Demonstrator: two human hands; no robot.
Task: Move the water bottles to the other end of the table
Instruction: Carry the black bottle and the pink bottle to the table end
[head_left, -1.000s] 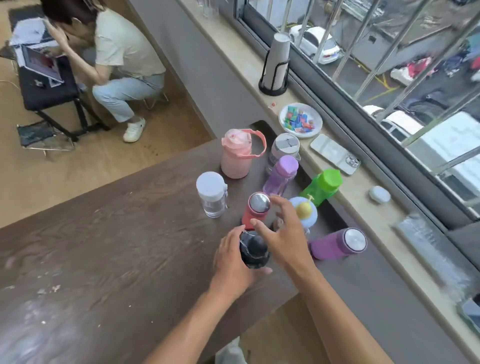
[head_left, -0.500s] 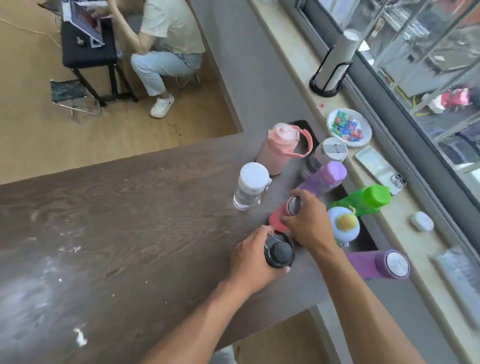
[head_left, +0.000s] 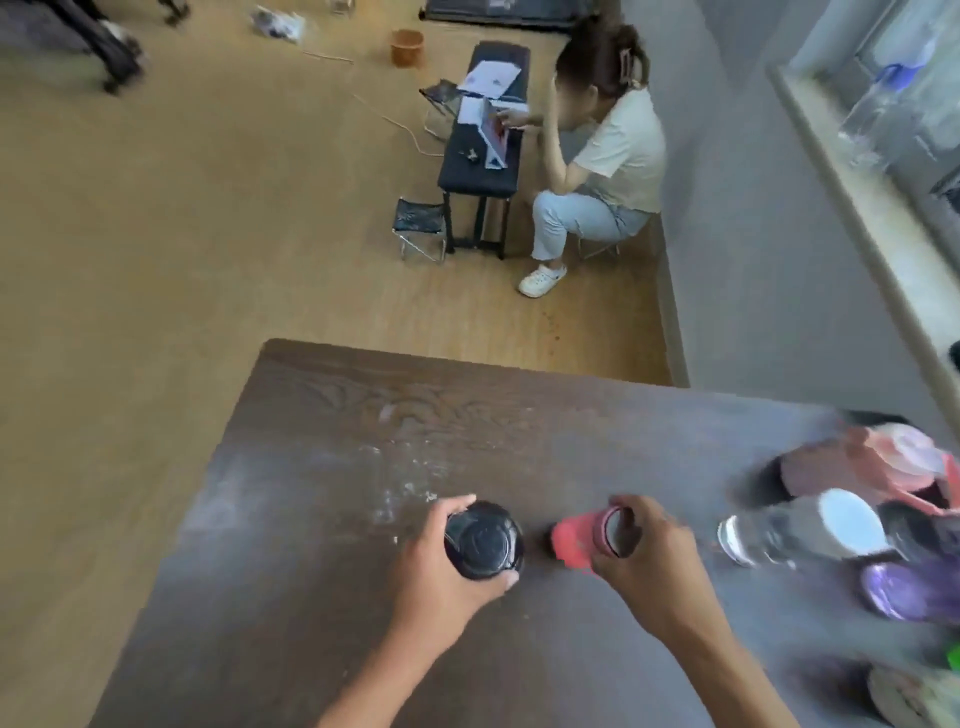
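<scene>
The left hand (head_left: 447, 577) is wrapped around the black bottle (head_left: 484, 540) just under its cap, above the middle of the dark wooden table (head_left: 311, 441). Just beside it, the right hand (head_left: 649, 561) grips the red bottle (head_left: 576, 540) at the neck, fingers circling its steel lid. Both bottles appear rigid; a hold high on the shoulder should resist slipping. Weight depends on fill, which cannot be told. At the table's right end stand the remaining bottles, blurred: a clear white-capped bottle (head_left: 800, 530), a pink handled jug (head_left: 872, 467) and a purple bottle (head_left: 904, 590).
</scene>
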